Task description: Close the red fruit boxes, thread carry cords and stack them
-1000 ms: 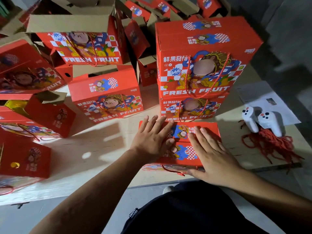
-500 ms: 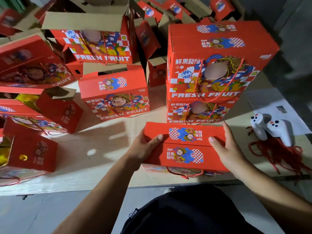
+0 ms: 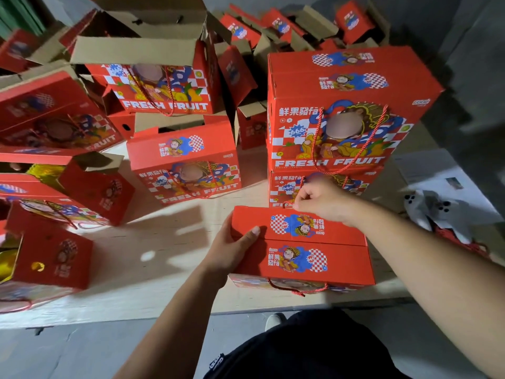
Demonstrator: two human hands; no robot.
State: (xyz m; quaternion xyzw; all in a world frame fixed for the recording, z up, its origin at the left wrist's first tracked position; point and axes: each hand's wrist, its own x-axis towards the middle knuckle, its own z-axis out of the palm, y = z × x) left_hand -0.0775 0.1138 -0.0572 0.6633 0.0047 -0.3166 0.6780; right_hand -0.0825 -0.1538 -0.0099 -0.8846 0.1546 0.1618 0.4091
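Red cardboard everywhere, and right at the near edge of the pale wooden table (image 3: pixel 164 272) sits the closed box (image 3: pixel 300 250), both top flaps folded flat and meeting along the middle. A red carry cord (image 3: pixel 297 289) loops out along its near side. The left hand (image 3: pixel 232 253) grips the box's left end, thumb pressed on top, fingers wrapped down the side. The right hand (image 3: pixel 321 199) reaches over the far edge, fingers curled tight in a pinch; it looks to be on a cord at the back of the box, though what it holds is hard to make out. Just behind stands a stack of two closed boxes (image 3: pixel 347 127), cords hanging down their fronts. Left of that, another closed box (image 3: pixel 183 162) stands alone. Further back an open box (image 3: pixel 153 77) shows raised brown flaps, contents hidden. At far left, half-open boxes (image 3: pixel 49 255) show something yellow inside. To the right, a blurred white object (image 3: pixel 434 209) lies on a tangle of loose red cords (image 3: pixel 464 242).
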